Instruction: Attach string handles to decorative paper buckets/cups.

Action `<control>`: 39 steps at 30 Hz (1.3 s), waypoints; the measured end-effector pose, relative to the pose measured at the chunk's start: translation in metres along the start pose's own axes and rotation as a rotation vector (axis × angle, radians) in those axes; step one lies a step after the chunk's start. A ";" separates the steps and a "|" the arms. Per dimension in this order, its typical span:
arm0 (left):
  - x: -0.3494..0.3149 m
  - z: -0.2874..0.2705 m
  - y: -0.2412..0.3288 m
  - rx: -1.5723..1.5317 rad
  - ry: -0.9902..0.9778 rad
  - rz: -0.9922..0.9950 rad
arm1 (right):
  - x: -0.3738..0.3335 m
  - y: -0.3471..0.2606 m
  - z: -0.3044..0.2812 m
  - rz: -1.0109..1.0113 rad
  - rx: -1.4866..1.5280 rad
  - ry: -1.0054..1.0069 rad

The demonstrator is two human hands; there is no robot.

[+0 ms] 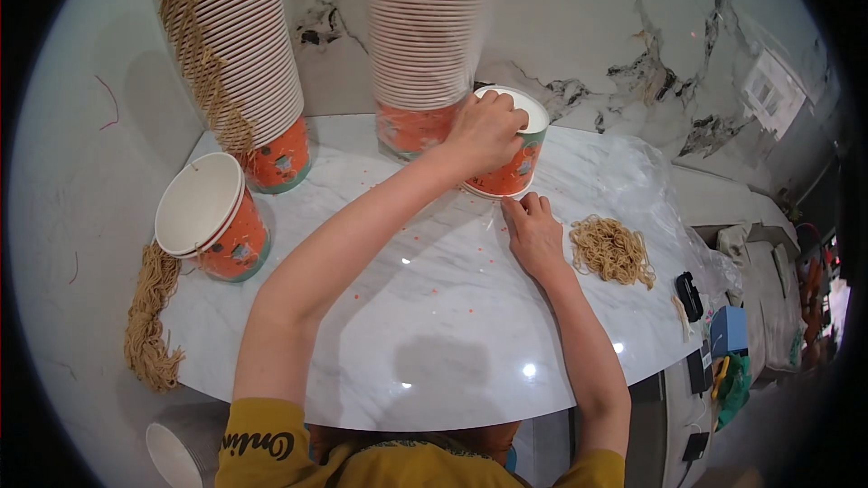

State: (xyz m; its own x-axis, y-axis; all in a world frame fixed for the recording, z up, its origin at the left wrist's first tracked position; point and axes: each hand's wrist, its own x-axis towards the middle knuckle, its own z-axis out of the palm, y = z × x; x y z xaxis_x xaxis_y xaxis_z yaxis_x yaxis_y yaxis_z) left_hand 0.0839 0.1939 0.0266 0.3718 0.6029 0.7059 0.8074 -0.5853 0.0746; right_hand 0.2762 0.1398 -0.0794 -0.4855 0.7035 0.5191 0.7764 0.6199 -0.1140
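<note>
An orange and green paper bucket [512, 172] with a white inside stands toward the back of the white marbled table, right of the middle. My left hand [486, 134] reaches over its near left side, fingers bent and closed at the rim; the fingertips are partly hidden. Close to the bucket's lower front edge, my right hand [535, 233] has its thumb and fingers pressed together. What that pinch holds, if anything, is too small to make out. A loose heap of tan string [612, 251] lies just right of my right hand.
Two tall stacks of paper buckets [237, 45] [425, 27] rise at the back. A shorter bucket stack [237, 233] stands left, beside a hanging tan string bundle [152, 325]. Clear plastic wrap [637, 172], a black object [689, 296] and a blue box [728, 332] are right.
</note>
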 end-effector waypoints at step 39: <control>0.010 0.003 0.006 -0.289 -0.031 -0.104 | 0.004 -0.011 -0.001 -0.107 0.024 0.091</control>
State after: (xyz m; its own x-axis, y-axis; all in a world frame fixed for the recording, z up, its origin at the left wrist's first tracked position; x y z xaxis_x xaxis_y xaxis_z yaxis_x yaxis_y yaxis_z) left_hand 0.0936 0.1977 0.0321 0.3114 0.6815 0.6623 0.6800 -0.6466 0.3457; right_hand 0.2658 0.1353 -0.0746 -0.5257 0.5989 0.6041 0.7115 0.6988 -0.0735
